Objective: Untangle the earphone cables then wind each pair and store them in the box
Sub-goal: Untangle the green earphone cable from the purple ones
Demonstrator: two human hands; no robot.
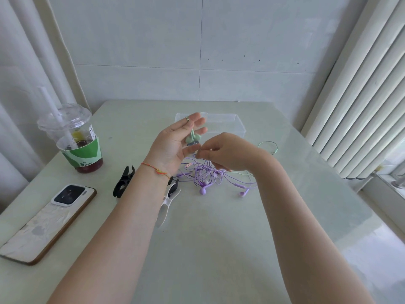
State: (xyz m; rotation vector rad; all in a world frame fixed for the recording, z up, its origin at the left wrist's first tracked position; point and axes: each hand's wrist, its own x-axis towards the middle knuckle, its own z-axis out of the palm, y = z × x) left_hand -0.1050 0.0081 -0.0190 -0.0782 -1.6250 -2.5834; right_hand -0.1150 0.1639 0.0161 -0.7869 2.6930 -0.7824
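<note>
My left hand [175, 141] is raised palm-up above the table, fingers nearly straight. The green earbuds [192, 138] hang between its fingers, their thin cable running up across the fingers. My right hand [225, 152] pinches the green cable just right of the buds. A loop of green cable with its plug [268, 147] lies on the table to the right. Beneath my hands a tangle of purple earphones [210, 176] is spread on the table. The clear plastic box [230, 123] stands open behind my hands.
A drink cup with a straw [76, 141] stands at the left. A phone [48, 222] lies face down near the left edge. A black cable clip [123, 182] and a white one [167, 205] lie beside my left forearm. Blinds are at the right.
</note>
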